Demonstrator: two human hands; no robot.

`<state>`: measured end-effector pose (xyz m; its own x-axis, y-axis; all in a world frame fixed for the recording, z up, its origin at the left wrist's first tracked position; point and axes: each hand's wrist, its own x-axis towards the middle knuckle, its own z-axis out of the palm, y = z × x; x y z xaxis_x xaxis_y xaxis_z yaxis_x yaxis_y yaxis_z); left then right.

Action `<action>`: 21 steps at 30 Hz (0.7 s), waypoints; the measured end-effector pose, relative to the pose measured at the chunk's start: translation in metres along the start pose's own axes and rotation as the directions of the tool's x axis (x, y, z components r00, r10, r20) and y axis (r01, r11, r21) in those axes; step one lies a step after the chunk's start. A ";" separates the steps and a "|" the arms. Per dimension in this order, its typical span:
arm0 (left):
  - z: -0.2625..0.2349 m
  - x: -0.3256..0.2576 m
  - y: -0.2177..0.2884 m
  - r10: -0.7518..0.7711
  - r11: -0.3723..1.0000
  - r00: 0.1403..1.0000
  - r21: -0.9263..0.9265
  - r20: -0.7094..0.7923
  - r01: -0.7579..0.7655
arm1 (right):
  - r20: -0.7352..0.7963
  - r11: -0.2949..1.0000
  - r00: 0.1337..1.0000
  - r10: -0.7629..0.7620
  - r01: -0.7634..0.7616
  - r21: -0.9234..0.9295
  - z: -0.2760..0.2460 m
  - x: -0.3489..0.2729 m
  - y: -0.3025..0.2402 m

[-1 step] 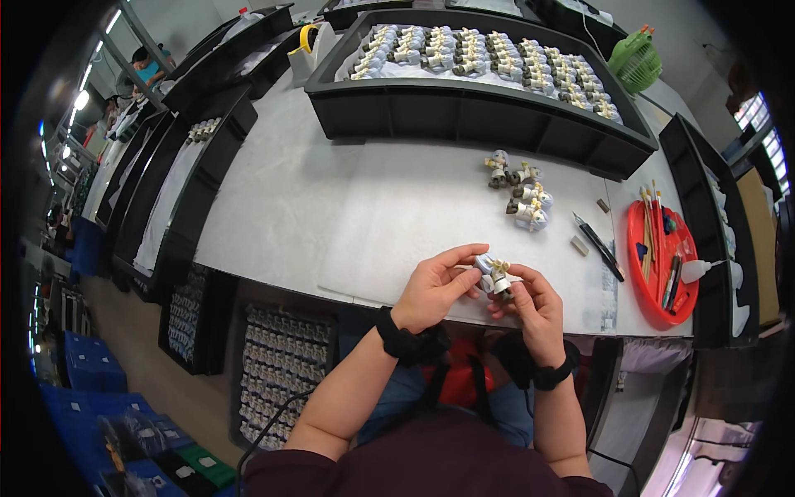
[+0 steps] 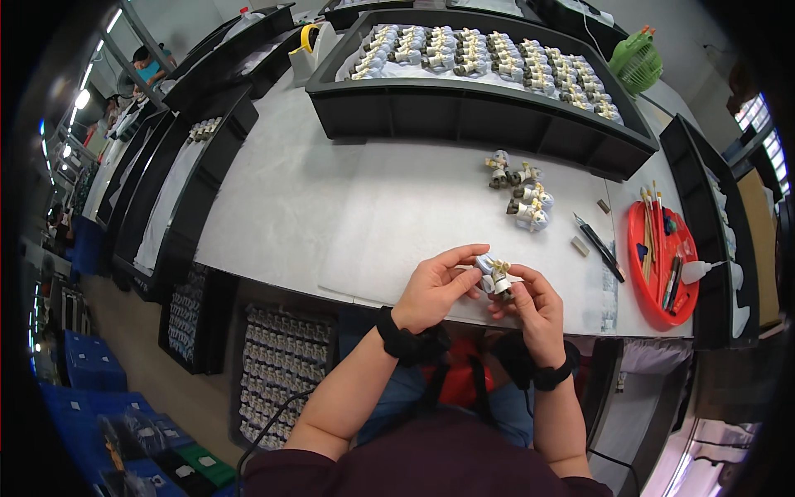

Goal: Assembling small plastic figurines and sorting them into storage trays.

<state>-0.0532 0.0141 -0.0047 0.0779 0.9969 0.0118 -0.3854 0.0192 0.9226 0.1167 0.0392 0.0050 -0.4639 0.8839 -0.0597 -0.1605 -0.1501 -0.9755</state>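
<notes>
Over the near edge of the white worktable (image 2: 331, 207), we are holding a small grey-and-cream plastic valve part w/ a brass-coloured fitting (image 2: 495, 276) between both hands. Our left hand (image 2: 435, 286) is pinching its left end w/ thumb and forefinger, the other fingers curling loosely; our right hand (image 2: 534, 302) is gripping it from the right and below, fingers wrapping round the body. The part is hovering just above the table edge, approx. between the two thumbs. Farther back on the table, a small cluster of similar grey-and-cream parts (image 2: 520, 192) is lying well apart from the hands. Beyond that, a long black plastic tray (image 2: 464, 112) is carrying rows of the same parts. To the right, a round red plastic dish (image 2: 662, 306) is holding sticks and tools, w/ a black pen-like tool (image 2: 600, 247) lying just beside it.
</notes>
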 end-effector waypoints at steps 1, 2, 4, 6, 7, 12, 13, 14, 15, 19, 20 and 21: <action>0.000 0.000 0.000 0.002 1.000 1.000 0.000 -0.002 -0.002 | -0.014 1.000 1.000 0.001 -0.001 0.006 0.000 0.000 0.000; 0.001 0.000 0.000 0.003 1.000 1.000 -0.009 -0.012 -0.003 | -0.012 1.000 1.000 0.001 -0.001 0.006 0.000 0.000 0.000; 0.001 0.000 0.000 0.005 1.000 1.000 -0.017 -0.022 -0.006 | 0.000 1.000 1.000 -0.014 0.014 -0.007 0.000 0.000 -0.001; 0.000 0.000 -0.002 -0.009 0.999 0.999 -0.043 -0.044 0.007 | 0.005 1.000 1.000 -0.028 0.028 -0.012 0.000 0.000 0.000; 0.000 0.000 -0.002 -0.008 0.999 0.999 -0.043 -0.045 0.006 | 0.010 0.999 0.999 -0.043 0.043 -0.017 0.000 0.000 0.000; -0.001 0.001 -0.001 -0.006 1.000 1.000 0.005 -0.010 0.006 | 0.014 0.999 0.999 -0.049 0.050 -0.021 -0.001 0.000 0.002; -0.001 0.001 -0.001 -0.006 1.000 1.000 0.005 -0.009 0.006 | 0.020 0.998 0.998 -0.053 0.054 -0.015 0.000 0.000 0.003; -0.001 0.000 0.000 -0.008 1.000 1.000 -0.009 -0.008 0.008 | 0.020 0.998 0.998 -0.054 0.054 -0.015 0.001 -0.001 0.002; -0.002 0.000 0.000 -0.010 1.000 1.000 -0.022 -0.007 0.009 | 0.011 0.999 0.999 -0.046 0.046 -0.006 0.002 -0.001 0.002; -0.001 0.000 0.000 -0.014 0.999 1.000 -0.041 -0.007 0.014 | -0.013 0.999 0.999 -0.039 0.039 0.033 0.005 -0.001 0.001; -0.001 0.000 0.000 -0.018 0.998 1.000 -0.056 -0.006 0.017 | -0.014 0.999 0.999 -0.039 0.039 0.033 0.005 -0.002 0.001; -0.001 0.000 0.000 -0.021 0.997 1.000 -0.070 -0.006 0.021 | -0.025 0.999 0.999 -0.038 0.039 0.034 0.006 -0.002 0.001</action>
<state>-0.0537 0.0141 -0.0050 0.0807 0.9967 -0.0102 -0.4474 0.0454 0.8932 0.1124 0.0350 0.0053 -0.4356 0.8997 -0.0276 -0.2084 -0.1306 -0.9693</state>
